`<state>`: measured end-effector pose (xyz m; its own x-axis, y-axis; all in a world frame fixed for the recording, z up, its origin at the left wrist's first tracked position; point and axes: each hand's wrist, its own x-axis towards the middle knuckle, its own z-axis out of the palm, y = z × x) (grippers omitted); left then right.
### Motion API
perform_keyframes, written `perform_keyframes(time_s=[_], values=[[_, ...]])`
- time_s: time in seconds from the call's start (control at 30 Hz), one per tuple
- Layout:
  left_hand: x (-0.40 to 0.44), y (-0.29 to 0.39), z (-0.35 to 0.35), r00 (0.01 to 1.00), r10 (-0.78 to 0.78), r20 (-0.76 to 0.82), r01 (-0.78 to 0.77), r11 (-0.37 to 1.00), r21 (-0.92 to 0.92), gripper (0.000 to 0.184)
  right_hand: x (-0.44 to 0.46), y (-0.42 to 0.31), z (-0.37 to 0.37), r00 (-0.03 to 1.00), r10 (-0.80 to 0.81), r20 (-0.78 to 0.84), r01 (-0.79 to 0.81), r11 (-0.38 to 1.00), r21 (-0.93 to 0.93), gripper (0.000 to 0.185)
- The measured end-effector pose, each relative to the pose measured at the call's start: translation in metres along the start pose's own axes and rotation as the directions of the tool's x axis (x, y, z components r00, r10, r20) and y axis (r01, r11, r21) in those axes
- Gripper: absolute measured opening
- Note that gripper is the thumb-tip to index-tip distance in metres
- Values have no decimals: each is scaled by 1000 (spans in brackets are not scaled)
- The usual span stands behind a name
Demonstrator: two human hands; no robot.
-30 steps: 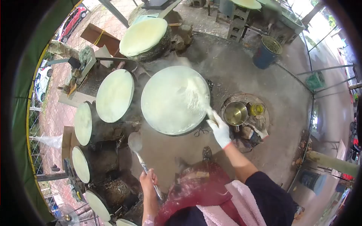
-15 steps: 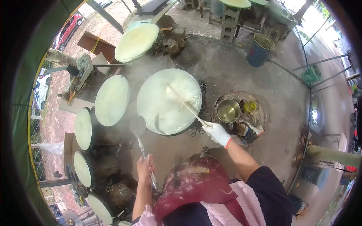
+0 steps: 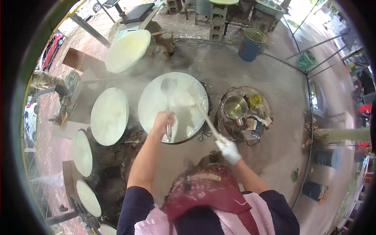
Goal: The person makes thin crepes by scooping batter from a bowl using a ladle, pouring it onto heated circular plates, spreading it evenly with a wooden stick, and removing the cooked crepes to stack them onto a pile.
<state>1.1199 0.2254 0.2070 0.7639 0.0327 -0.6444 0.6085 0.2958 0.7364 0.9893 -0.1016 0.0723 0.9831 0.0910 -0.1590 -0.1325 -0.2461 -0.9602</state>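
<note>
A large round pan (image 3: 150, 102) of steaming, pale white food lies in front of me. My bare left hand (image 3: 163, 120) is closed around the metal handle of a ladle (image 3: 169, 85). The ladle's round head is over the far part of the pan, blurred by steam. My right hand (image 3: 229, 152), in a white glove, grips a long pale stick (image 3: 209, 123). This stick slants forward and left into the pan, its far end lost in the steam. I cannot tell whether the ladle touches the food.
Right of the pan, a round stump (image 3: 223, 126) bears a metal saucepan (image 3: 235, 107) and a container of yellow liquid (image 3: 255, 99). Several round pale trays (image 3: 110, 116) stand along the left. A blue bucket (image 3: 251, 47) is at the back right. Wire fencing borders the left side.
My left hand has moved forward, bringing the ladle from the pan's near left edge to over its far part. My right hand has drawn back slightly with the stick. The view has shifted.
</note>
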Motion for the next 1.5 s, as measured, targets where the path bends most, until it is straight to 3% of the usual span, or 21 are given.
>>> perform_keyframes(time_s=[0.03,0.07,0.1,0.13,0.2,0.27,0.3,0.43,0.53,0.6,0.67,0.73,0.77,0.87,0.93,1.03,1.17,1.23,1.27,1.33,1.5], values=[[-9,-8,2,999,-45,17,46,998,-32,9,-11,-5,20,964,225,139,-254,933,254,44],[-20,-16,4,996,-88,33,90,994,-64,9,-18,-23,44,865,382,326,-497,744,447,40],[-32,-25,8,992,-123,10,123,985,-124,9,-20,-88,55,776,508,373,-630,607,484,27],[-45,-33,12,988,-155,-12,150,971,-184,9,-17,-104,59,742,505,441,-670,585,457,29],[-68,-37,16,980,-196,19,190,919,-344,9,-6,-132,53,741,546,391,-672,612,417,32],[-78,-39,17,976,-211,49,209,859,-468,9,3,-110,47,875,430,224,-485,788,379,35],[-77,-44,15,973,-207,100,229,829,-511,8,0,-105,50,853,471,225,-522,762,383,35],[-55,-61,23,968,-194,158,249,679,-691,6,-8,-110,68,732,495,468,-673,631,386,35],[-89,-50,-9,974,112,197,87,619,-780,19,8,-143,29,736,452,503,-638,712,294,38],[-135,-55,-33,922,362,139,-90,548,-832,22,20,-156,-2,856,375,356,-493,800,342,42],[-173,-63,-32,892,293,345,226,371,-900,24,42,-116,-12,841,466,275,-536,785,309,42],[-185,-60,-21,893,329,307,126,472,-872,30,46,-109,-15,852,358,381,-372,927,-37,44],[-192,-55,-19,895,343,284,69,524,-849,33,46,-101,-16,792,342,506,-347,934,-87,40],[-225,-31,-6,937,316,150,51,301,-952,30,50,-126,-47,648,355,674,-551,829,92,39],[-246,-49,-13,938,315,143,31,335,-942,29,56,-170,-82,574,222,788,-710,616,343,45],[-291,-64,-10,972,228,-58,-143,375,-916,28,42,-252,-101,688,271,673,-653,636,412,51],[-356,-103,-18,944,203,-260,-313,300,-901,28,35,-249,-91,719,289,632,-592,732,338,48],[-384,-139,-24,908,289,-304,-370,209,-905,27,31,-245,-73,705,276,654,-578,758,303,46],[-334,-113,40,883,269,-385,-439,181,-880,27,76,-241,-93,681,279,677,-580,770,266,45],[-417,-200,0,838,277,-469,-522,157,-839,26,20,-228,-61,667,241,705,-548,799,246,43],[-498,-288,-26,702,312,-640,-698,124,-706,22,-52,-241,17,546,222,808,-538,832,134,39]])
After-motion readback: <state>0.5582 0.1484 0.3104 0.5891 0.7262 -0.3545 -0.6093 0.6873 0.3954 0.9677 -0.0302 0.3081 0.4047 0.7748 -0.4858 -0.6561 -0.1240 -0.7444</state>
